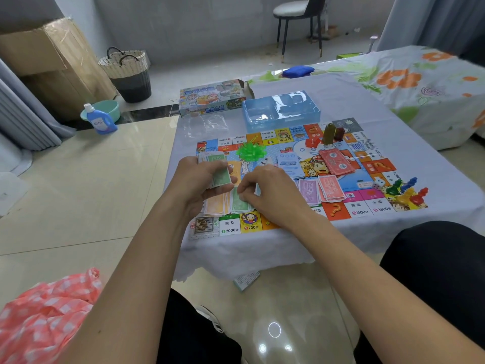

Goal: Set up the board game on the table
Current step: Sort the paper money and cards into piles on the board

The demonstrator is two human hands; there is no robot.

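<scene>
Nearest the camera, two bare forearms reach out over the person's dark-clad knees toward a low desk draped in a pale cloth. The left hand has its grip curled round a small stack of green notes, held just above the board's near-left part. The right hand pinches a single green note with narrow fingertips, right over the green pile lying on the game board — an orange pile sits just beside it to the left.

To the right lie purple notes and red notes, then a die and coloured pawns on the board's right corner. Farther in, a heap of green houses, a blue card deck and more red notes rest mid-board.

Beyond the board stand a clear blue tray and the game box — both at the desk's far edge.
</scene>
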